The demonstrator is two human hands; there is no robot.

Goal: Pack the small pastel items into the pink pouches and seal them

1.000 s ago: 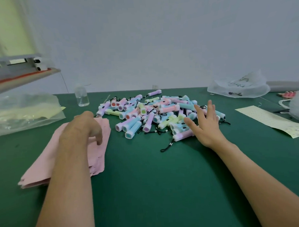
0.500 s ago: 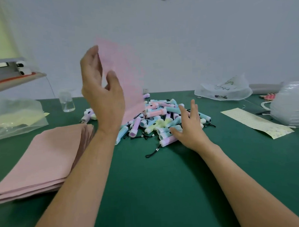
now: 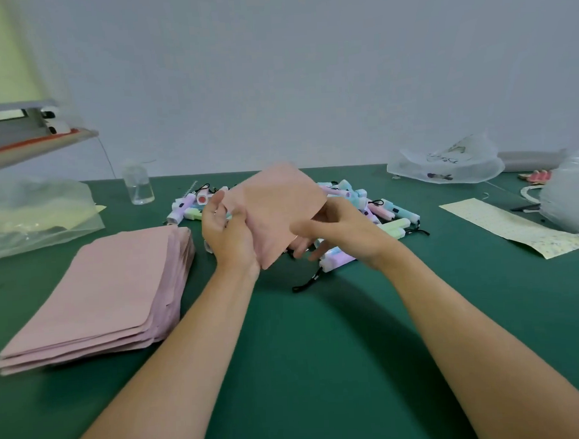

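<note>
Holding one pink pouch (image 3: 274, 213) up over the green table (image 3: 320, 350), tilted, just in front of the pile of pastel items (image 3: 385, 211) and hiding part of it. Gripped along its left edge by the left hand (image 3: 230, 235), with fingers curled round it. Pinched at the right edge by the right hand (image 3: 341, 230), thumb on top and the other fingers loosely bent beneath. Off to the left, flat on the table, a stack of pink pouches (image 3: 102, 294). Farther back, a clear bottle (image 3: 139, 187). At right, a yellowish paper strip (image 3: 510, 228).
</note>
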